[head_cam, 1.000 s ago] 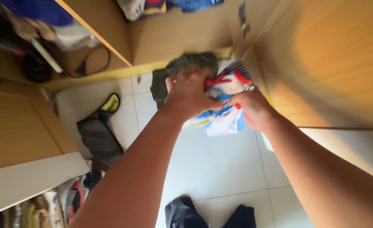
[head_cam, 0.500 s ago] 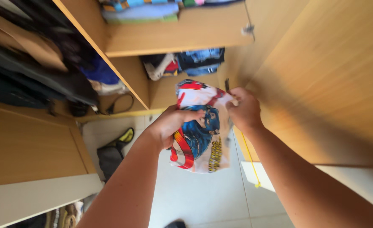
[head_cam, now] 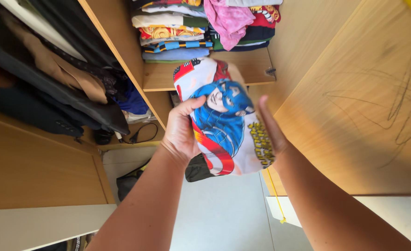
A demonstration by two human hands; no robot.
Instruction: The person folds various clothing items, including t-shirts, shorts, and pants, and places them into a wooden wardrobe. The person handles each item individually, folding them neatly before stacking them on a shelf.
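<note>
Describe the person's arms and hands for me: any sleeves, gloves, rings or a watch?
Both forearms are bare up to the picture's bottom edge, with no sleeve showing. The left hand wears no glove, and no ring or watch is visible on it. The right hand is also ungloved, with a bare wrist; its fingers are mostly hidden, so a ring there cannot be ruled out.

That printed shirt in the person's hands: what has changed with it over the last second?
The folded printed shirt has been lifted from low over the floor up toward the shelf of stacked clothes. The left hand still grips its edge; the right hand, which pinched it before, now lies flat along its side. Both hands stayed on it.
</note>
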